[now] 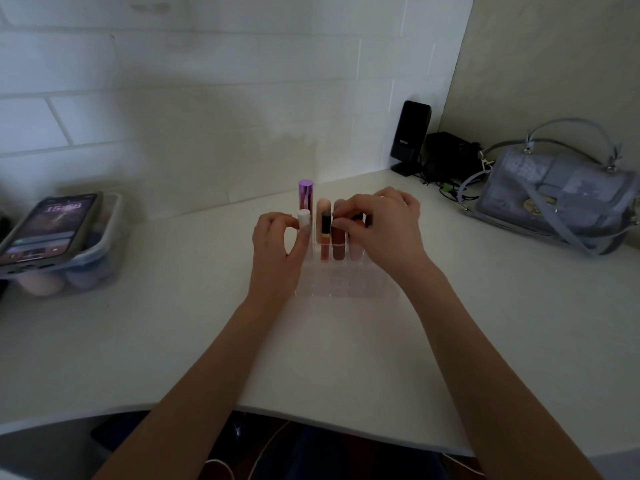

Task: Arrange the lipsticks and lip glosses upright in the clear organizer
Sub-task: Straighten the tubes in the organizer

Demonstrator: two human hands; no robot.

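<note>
Your left hand (pixel 277 242) pinches the white tube (pixel 304 220), your right hand (pixel 377 225) grips a dark one (pixel 356 221); seat both upright in the clear organizer (pixel 341 284)

Arms: both forearms were bare, with no sleeves in view.
Left hand (pixel 277 244): wore nothing visible.
Right hand (pixel 384 225): wore a thin ring (pixel 382 196) on one finger.
</note>
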